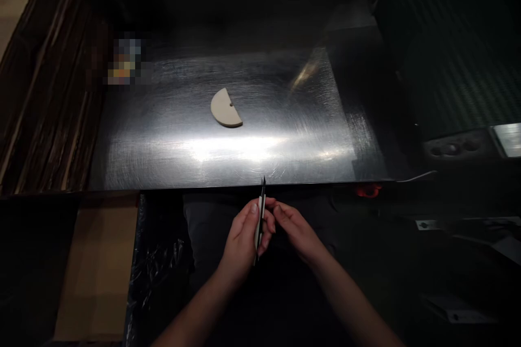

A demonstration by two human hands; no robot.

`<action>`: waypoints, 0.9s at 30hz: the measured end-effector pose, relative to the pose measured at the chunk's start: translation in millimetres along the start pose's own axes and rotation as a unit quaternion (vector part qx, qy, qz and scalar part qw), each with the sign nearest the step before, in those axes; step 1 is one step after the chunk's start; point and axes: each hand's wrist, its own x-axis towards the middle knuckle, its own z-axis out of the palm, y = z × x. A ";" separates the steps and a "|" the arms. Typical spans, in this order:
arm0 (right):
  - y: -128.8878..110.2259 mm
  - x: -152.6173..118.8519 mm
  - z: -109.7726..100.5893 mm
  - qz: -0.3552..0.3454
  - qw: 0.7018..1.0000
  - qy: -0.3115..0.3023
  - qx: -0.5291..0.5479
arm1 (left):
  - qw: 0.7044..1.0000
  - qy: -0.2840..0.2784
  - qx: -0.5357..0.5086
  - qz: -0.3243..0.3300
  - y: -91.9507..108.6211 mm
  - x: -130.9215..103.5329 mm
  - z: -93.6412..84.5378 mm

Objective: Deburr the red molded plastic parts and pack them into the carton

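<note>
My left hand [248, 230] is closed around a slim light-and-dark cutter [261, 222], whose dark pointed tip sticks up just over the table's front edge. Close beside it on the right, my right hand [293, 227] has its fingers bent together near the cutter; whether something small is between them is hidden. On the shiny metal table [163, 157] lies a pale half-disc [225, 108] with a small notch in its straight edge, beyond both hands.
Stacked brown sheets [49, 87] line the left side. Below them is a cardboard box [100, 265] beside black plastic [158, 265]. A red object [368, 191] is under the table's front edge at right. A dark ribbed surface [456, 54] fills the upper right.
</note>
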 end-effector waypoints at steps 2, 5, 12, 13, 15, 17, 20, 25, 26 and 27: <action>-8.4 -4.2 3.9 -0.008 1.000 -0.001 0.005 | 1.000 0.016 -0.012 0.000 2.8 -5.0 3.9; -24.3 -7.4 9.6 -0.021 1.000 -0.001 0.007 | 0.998 0.021 -0.051 -0.017 7.8 -11.8 10.2; -42.4 -9.8 20.2 -0.036 0.999 -0.012 0.023 | 0.988 0.024 -0.146 -0.030 19.8 -21.8 22.7; -42.1 -10.1 21.3 -0.032 0.999 -0.011 0.033 | 0.987 0.028 -0.155 -0.033 20.8 -22.6 23.8; -41.0 -10.5 22.7 -0.024 0.998 -0.010 0.049 | 0.985 0.033 -0.165 -0.037 21.9 -23.5 25.2; -40.0 -10.5 23.3 -0.017 0.998 -0.012 0.056 | 0.983 0.039 -0.173 -0.040 22.4 -23.7 25.8; -39.5 -10.3 23.3 -0.011 0.998 -0.009 0.056 | 0.981 0.048 -0.181 -0.049 22.7 -23.3 26.0; -38.0 -9.8 23.7 -0.004 0.998 -0.007 0.059 | 0.979 0.055 -0.188 -0.056 23.3 -22.4 26.0; -37.6 -9.5 23.9 -0.003 0.998 -0.007 0.058 | 0.979 0.056 -0.190 -0.056 23.5 -22.1 26.0; -37.3 -9.1 23.9 -0.004 0.998 -0.006 0.055 | 0.978 0.057 -0.192 -0.056 23.7 -21.8 26.1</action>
